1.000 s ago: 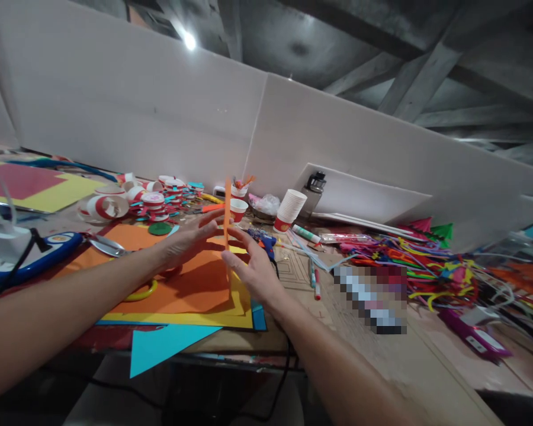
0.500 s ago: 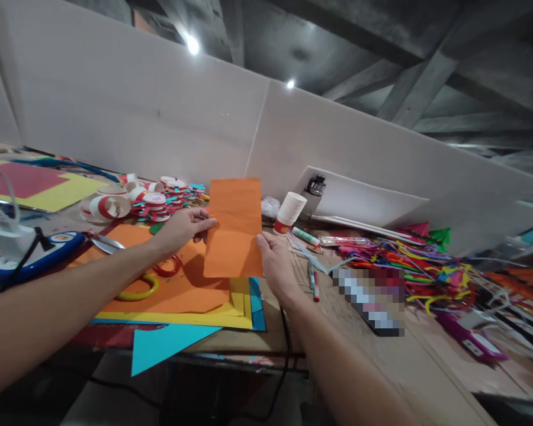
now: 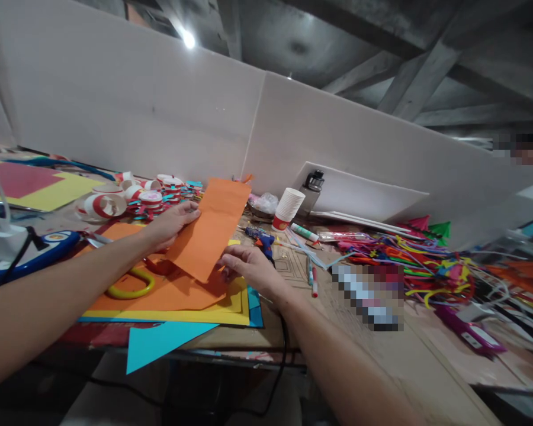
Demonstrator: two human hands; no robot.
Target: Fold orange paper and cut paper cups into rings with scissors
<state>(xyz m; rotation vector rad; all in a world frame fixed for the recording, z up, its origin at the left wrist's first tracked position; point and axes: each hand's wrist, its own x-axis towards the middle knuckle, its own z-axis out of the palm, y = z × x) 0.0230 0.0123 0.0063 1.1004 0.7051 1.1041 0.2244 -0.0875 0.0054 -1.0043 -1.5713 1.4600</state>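
A rectangular piece of orange paper [image 3: 208, 228] is held up at a tilt over the table. My left hand [image 3: 177, 222] pinches its left edge, thumb in front. At the lower right edge of the paper, the bent fingers of my right hand [image 3: 246, 266] close on the margin; the fingertips are partly hidden. Beneath lie larger orange sheets [image 3: 160, 299] on yellow sheets [image 3: 242, 305] and blue paper. Scissors with a yellow handle [image 3: 133, 287] rest on the orange sheets, below my left forearm. A blue and orange glue gun [image 3: 265, 241] lies behind my right hand.
A stack of paper cups [image 3: 288, 208] stands behind, beside a dark bottle [image 3: 311, 192]. Cut cup pieces [image 3: 102, 206] and a blue power strip [image 3: 48, 254] are at left. Markers [image 3: 313, 278] and colourful pipe cleaners [image 3: 404, 260] lie right. Turquoise paper [image 3: 164, 340] overhangs the front edge.
The orange paper has tilted, its top leaning right and its lower end swinging left. My right hand has moved left and slightly down. The glue gun has come into view.
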